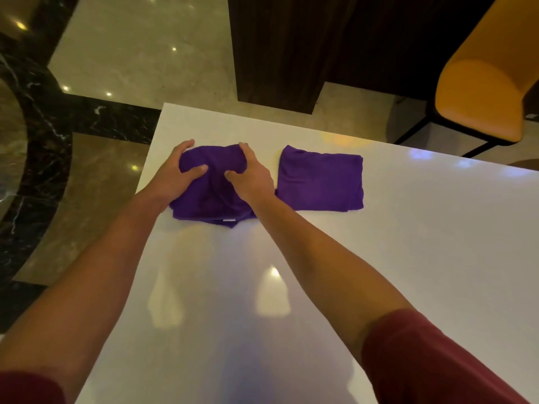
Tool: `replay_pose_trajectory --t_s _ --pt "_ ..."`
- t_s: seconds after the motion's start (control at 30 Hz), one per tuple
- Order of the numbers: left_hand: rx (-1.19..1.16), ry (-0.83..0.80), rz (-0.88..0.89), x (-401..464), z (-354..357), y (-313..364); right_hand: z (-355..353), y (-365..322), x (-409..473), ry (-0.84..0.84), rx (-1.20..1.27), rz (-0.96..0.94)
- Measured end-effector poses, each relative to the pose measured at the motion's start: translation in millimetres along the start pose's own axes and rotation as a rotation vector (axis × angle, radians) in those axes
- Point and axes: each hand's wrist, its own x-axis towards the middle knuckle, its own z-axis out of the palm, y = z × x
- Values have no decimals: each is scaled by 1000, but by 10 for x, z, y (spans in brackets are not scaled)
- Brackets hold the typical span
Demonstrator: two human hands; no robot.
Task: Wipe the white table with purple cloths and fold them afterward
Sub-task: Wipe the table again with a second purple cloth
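Two purple cloths lie on the white table [408,258] near its far left corner. The left purple cloth [213,199] is bunched and partly folded, with a small white tag at its near edge. My left hand [178,173] grips its far left part, thumb pressed into the fabric. My right hand [250,176] grips its far right part, fingers curled over the top edge. The right purple cloth [320,182] lies flat as a folded rectangle, touched by neither hand, just right of my right hand.
The table's left edge runs close beside the left cloth, with polished marble floor [116,48] beyond. An orange chair [484,91] stands past the far right edge. A dark wooden column [280,48] rises behind the table.
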Motion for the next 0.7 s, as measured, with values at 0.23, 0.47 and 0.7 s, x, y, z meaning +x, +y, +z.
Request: replay_pose_trajectory --t_s 0.23,0.47,0.7 --pt "-413 -38 -30 -412 8 323 -314 82 -341 -74 354 -95" --pt "-463 -108 106 -1108 222 955 -958 -46 -1191 -78 681 -5" --pt "-484 -241 266 -1902 621 1353 -1574 179 -2218 -122 681 -128"
